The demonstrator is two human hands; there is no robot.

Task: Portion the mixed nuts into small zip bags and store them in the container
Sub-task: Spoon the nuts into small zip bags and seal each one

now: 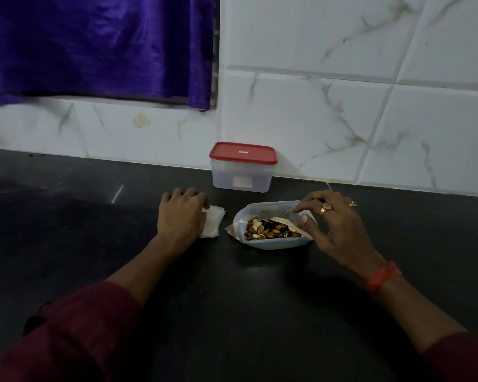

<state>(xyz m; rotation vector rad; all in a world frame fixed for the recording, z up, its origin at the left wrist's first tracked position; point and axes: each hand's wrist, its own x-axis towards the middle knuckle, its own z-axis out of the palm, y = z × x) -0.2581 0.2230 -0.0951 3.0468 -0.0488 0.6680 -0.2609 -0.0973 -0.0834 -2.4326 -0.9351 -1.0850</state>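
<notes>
The open bag of mixed nuts (271,231) lies on the dark worktop (232,288), its mouth pinched between the thumb and forefinger of the right hand (340,224). Just to its left, the left hand (181,213) sits over a stack of small zip bags (213,221), its grip curled onto them. Behind both, against the tiled wall (342,119), stands the container (242,175), its red lid (243,153) on. A purple curtain (94,45) hangs above.

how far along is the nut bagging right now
Barely started. Done: nothing portioned yet; the container stands shut, red lid on. In hand: the right hand pinches the rim of the nut bag while the left hand grips the small zip bags. Left: filling, sealing and storing every bag.
</notes>
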